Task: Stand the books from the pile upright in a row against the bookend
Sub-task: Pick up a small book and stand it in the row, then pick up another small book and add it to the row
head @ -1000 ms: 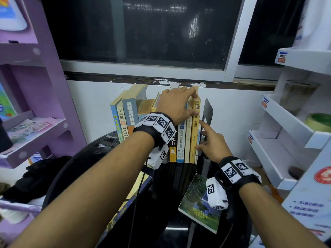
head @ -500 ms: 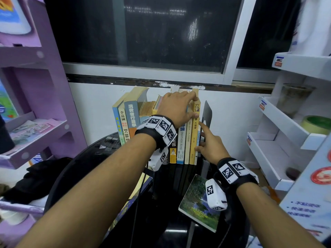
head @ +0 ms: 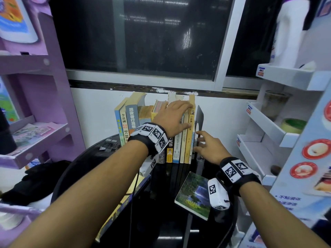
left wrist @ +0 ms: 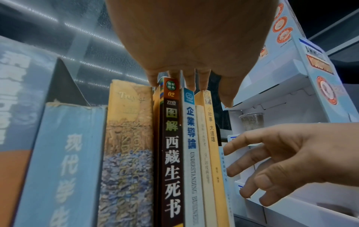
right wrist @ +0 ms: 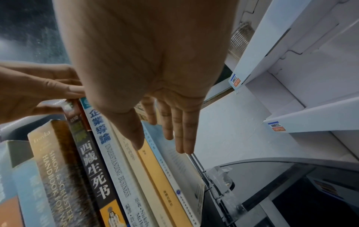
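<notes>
Several books stand upright in a row (head: 161, 122) on a black round table (head: 86, 161), against the wall. A black bookend (head: 200, 119) closes the row's right end. My left hand (head: 176, 115) lies over the tops of the right-hand books; its fingertips (left wrist: 191, 86) press down on them. My right hand (head: 204, 144) is open, with its fingers (right wrist: 178, 138) straight along a thin light-blue book (right wrist: 174, 162) between the yellow book (head: 189, 138) and the bookend. A green-covered book (head: 194, 192) lies flat near my right wrist.
Another flat book (head: 123, 204) juts over the table's left front edge under my left arm. A purple shelf unit (head: 35, 104) stands at the left. White display shelves (head: 265, 136) crowd the right, close to the bookend. The dark window (head: 143, 42) is behind the row.
Both hands stay at the row. The right hand's fingers have spread a little beside the bookend, and the head view has tilted slightly.
</notes>
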Demonstrator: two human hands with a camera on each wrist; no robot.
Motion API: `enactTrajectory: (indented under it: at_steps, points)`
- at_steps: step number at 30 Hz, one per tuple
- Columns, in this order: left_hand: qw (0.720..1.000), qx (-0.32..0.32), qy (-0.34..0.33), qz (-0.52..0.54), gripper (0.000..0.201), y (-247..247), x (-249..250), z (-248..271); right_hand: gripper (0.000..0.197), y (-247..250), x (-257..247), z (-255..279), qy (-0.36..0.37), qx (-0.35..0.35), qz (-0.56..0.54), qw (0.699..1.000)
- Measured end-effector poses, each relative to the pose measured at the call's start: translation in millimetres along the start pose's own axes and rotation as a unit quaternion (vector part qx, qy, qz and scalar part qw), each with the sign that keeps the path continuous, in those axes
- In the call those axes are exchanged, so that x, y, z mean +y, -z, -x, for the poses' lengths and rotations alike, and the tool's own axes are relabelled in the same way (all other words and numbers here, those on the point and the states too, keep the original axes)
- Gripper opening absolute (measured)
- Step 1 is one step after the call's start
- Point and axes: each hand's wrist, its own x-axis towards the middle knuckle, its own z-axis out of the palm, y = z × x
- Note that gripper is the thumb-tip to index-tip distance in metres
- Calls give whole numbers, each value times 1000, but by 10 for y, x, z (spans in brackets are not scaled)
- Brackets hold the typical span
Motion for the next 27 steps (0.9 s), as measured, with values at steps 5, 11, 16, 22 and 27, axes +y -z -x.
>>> enactTrajectory:
  at_steps: [5,11,16,22,27]
  points:
    - [1000,-1,-6,20,63,61,133,224,53,19,-34,181,-22,-44,74,996]
    - [998,-39,0,44,62,1,283,541,54,-3,-3,445,-59,-109,130,984]
    - [979,-145,53,131,61,-164,404,772,55,4,77,623,-92,-116,155,977]
    - [927,-254,157,228,66,-396,548,953,57,-48,197,764,-128,-123,186,966]
    - [896,-330,196,222,67,-587,616,1027,73,-129,300,833,-163,-144,178,960]
